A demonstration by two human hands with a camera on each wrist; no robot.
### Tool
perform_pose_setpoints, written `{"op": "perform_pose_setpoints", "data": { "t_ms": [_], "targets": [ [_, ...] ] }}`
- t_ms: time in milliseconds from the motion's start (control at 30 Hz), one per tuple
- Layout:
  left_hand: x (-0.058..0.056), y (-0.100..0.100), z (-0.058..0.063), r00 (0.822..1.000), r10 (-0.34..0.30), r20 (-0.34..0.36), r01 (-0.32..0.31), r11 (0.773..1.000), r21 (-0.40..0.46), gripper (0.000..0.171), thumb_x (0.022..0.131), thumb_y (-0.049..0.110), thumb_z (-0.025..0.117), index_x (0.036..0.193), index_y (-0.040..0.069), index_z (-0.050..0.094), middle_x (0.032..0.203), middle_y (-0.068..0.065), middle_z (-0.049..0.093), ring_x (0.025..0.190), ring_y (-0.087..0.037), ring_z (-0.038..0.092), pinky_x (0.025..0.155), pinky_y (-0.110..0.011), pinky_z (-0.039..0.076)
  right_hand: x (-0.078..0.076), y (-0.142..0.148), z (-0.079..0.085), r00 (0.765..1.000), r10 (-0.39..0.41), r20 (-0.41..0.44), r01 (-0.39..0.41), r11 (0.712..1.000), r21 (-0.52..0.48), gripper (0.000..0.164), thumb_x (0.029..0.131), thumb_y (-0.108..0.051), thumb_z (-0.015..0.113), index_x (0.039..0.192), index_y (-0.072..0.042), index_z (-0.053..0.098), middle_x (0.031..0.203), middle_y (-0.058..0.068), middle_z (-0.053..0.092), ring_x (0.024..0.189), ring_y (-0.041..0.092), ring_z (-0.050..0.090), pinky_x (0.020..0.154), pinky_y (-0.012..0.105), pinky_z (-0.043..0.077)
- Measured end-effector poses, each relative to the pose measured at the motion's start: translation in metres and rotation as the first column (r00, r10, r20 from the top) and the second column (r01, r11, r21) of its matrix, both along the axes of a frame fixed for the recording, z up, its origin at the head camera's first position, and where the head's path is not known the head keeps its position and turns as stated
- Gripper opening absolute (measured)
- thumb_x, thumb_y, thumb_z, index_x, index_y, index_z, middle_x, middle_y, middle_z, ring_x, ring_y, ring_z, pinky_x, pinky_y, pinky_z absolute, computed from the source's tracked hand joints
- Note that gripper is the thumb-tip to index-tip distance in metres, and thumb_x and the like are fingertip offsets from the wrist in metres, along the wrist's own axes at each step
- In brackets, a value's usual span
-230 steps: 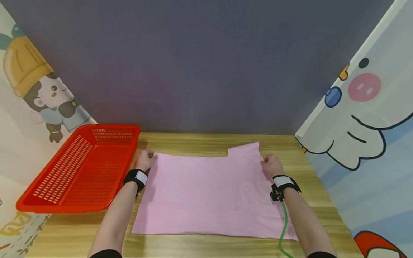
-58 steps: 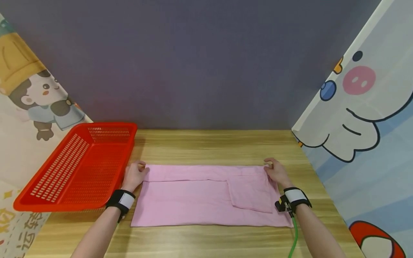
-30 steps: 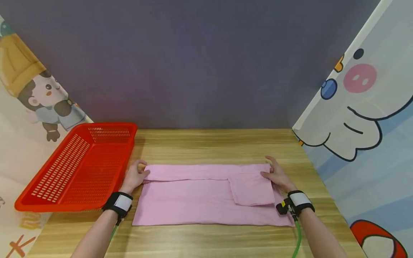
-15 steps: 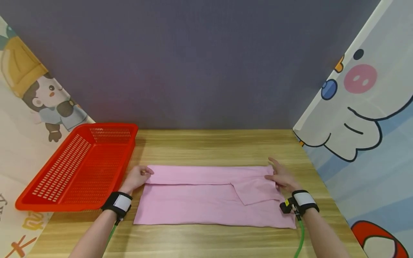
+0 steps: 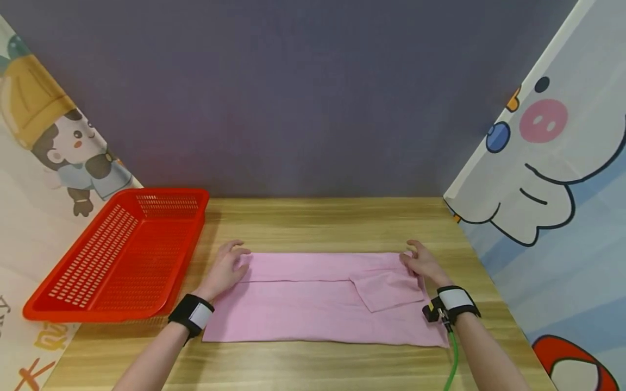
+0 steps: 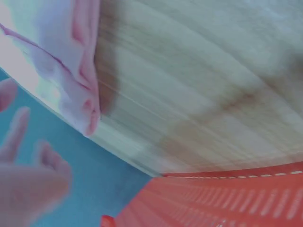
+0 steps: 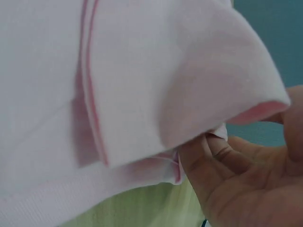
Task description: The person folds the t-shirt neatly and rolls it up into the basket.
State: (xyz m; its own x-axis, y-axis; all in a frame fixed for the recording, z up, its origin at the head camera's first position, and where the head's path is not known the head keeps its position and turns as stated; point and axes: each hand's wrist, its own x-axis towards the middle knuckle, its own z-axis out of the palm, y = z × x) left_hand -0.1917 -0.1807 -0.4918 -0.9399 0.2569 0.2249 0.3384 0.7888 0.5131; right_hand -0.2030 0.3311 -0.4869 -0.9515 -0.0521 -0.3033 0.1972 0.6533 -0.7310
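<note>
A pink shirt [image 5: 293,309] lies flat on the wooden table, its far side folded toward me as a long strip. A sleeve-like flap [image 5: 388,290] hangs askew from that strip at the right. Over the far left corner my left hand [image 5: 227,271] has its fingers spread and loosely bent; the left wrist view shows those fingers [image 6: 14,135] apart from the cloth. My right hand [image 5: 424,263] grips the folded cloth at the far right corner. In the right wrist view, its fingertips go under the fold and the thumb is at the fold's edge.
A red perforated plastic basket [image 5: 188,255] stands left of the shirt, close to my left forearm. Behind the table [image 5: 313,217] rises a dark grey panel [image 5: 313,108]. Printed cartoon sheets hang at both sides. A green cable [image 5: 452,358] trails from the right wristband.
Since the earliest frame, the shirt's far edge has been folded toward me, with the sleeve flap on top. Lately the flap skewed rightward, and my left hand released the corner and moved right.
</note>
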Motion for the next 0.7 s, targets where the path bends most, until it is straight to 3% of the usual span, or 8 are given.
{"op": "perform_pose_setpoints", "data": {
  "t_ms": [67, 167, 267, 367, 467, 567, 600, 700],
  "targets": [
    [0.0, 0.003, -0.001, 0.992, -0.108, 0.064, 0.106, 0.994, 0.029, 0.041, 0.077, 0.011, 0.066, 0.115, 0.0, 0.056, 0.13, -0.02, 0.043, 0.124, -0.038, 0.034, 0.101, -0.053, 0.027, 0.003, 0.001, -0.001, 0.999, -0.015, 0.041, 0.016, 1.0, -0.026, 0.072, 0.089, -0.03, 0.051, 0.14, -0.003, 0.009, 0.065, 0.003, 0.048, 0.046, 0.011, 0.042, 0.042, 0.026, 0.039],
    [0.002, 0.004, -0.004, 0.955, -0.221, 0.197, 0.212, 0.975, 0.066, 0.055, 0.08, 0.015, 0.064, 0.128, -0.002, 0.043, 0.138, -0.022, 0.035, 0.131, -0.04, 0.024, 0.105, -0.056, 0.018, 0.011, 0.001, 0.0, 0.997, -0.026, 0.078, 0.026, 1.0, 0.002, 0.084, 0.086, -0.041, 0.053, 0.141, -0.004, 0.001, 0.093, 0.02, 0.053, 0.064, 0.018, 0.053, 0.05, 0.031, 0.044],
    [0.003, 0.003, -0.009, 0.919, -0.274, 0.285, 0.268, 0.962, 0.06, 0.065, 0.082, 0.019, 0.062, 0.136, -0.001, 0.031, 0.144, -0.023, 0.022, 0.134, -0.042, 0.012, 0.106, -0.058, 0.008, 0.021, 0.004, 0.003, 0.995, 0.006, 0.1, -0.011, 0.999, 0.048, 0.097, 0.08, -0.053, 0.055, 0.141, -0.004, -0.003, 0.13, 0.03, 0.034, 0.101, 0.035, 0.051, 0.074, 0.042, 0.047],
    [0.003, 0.001, -0.014, 0.898, -0.3, 0.323, 0.31, 0.95, 0.019, 0.068, 0.084, 0.024, 0.059, 0.14, 0.003, 0.024, 0.147, -0.022, 0.011, 0.135, -0.042, 0.003, 0.106, -0.059, 0.002, 0.031, 0.008, 0.006, 0.992, 0.076, 0.104, -0.081, 0.995, 0.049, 0.103, 0.077, -0.054, 0.058, 0.141, -0.003, -0.005, 0.142, 0.03, 0.015, 0.123, 0.044, 0.032, 0.09, 0.052, 0.038],
    [0.003, 0.002, -0.015, 0.889, -0.305, 0.343, 0.334, 0.942, -0.029, 0.067, 0.087, 0.029, 0.054, 0.141, 0.007, 0.021, 0.149, -0.021, 0.004, 0.136, -0.042, -0.001, 0.105, -0.059, -0.001, 0.038, 0.012, 0.009, 0.987, 0.131, 0.089, -0.131, 0.991, -0.005, 0.102, 0.077, -0.043, 0.064, 0.142, -0.004, -0.004, 0.132, 0.03, 0.028, 0.108, 0.04, 0.043, 0.083, 0.048, 0.042],
    [0.003, 0.002, -0.013, 0.878, -0.298, 0.375, 0.347, 0.935, -0.069, 0.066, 0.089, 0.031, 0.05, 0.142, 0.01, 0.017, 0.149, -0.019, 0.0, 0.136, -0.04, -0.004, 0.106, -0.058, -0.002, 0.044, 0.014, 0.011, 0.981, 0.168, 0.096, -0.158, 0.982, -0.099, 0.097, 0.077, -0.032, 0.067, 0.142, -0.009, -0.001, 0.092, 0.019, 0.049, 0.074, 0.025, 0.054, 0.064, 0.036, 0.047],
    [0.003, 0.002, -0.013, 0.874, -0.298, 0.384, 0.35, 0.934, -0.072, 0.066, 0.09, 0.031, 0.049, 0.142, 0.01, 0.016, 0.149, -0.019, -0.001, 0.136, -0.04, -0.004, 0.106, -0.057, -0.003, 0.046, 0.015, 0.012, 0.978, 0.179, 0.103, -0.164, 0.977, -0.139, 0.095, 0.078, -0.029, 0.067, 0.143, -0.012, 0.0, 0.077, 0.011, 0.048, 0.063, 0.02, 0.053, 0.057, 0.033, 0.047],
    [0.003, 0.003, -0.011, 0.866, -0.293, 0.404, 0.356, 0.93, -0.09, 0.066, 0.09, 0.031, 0.048, 0.143, 0.01, 0.015, 0.15, -0.018, -0.003, 0.136, -0.04, -0.005, 0.106, -0.057, -0.003, 0.05, 0.017, 0.015, 0.964, 0.237, 0.125, -0.193, 0.938, -0.287, 0.088, 0.082, -0.023, 0.063, 0.143, -0.017, 0.0, 0.057, -0.003, 0.035, 0.047, 0.013, 0.052, 0.049, 0.032, 0.048]
  ]
}}
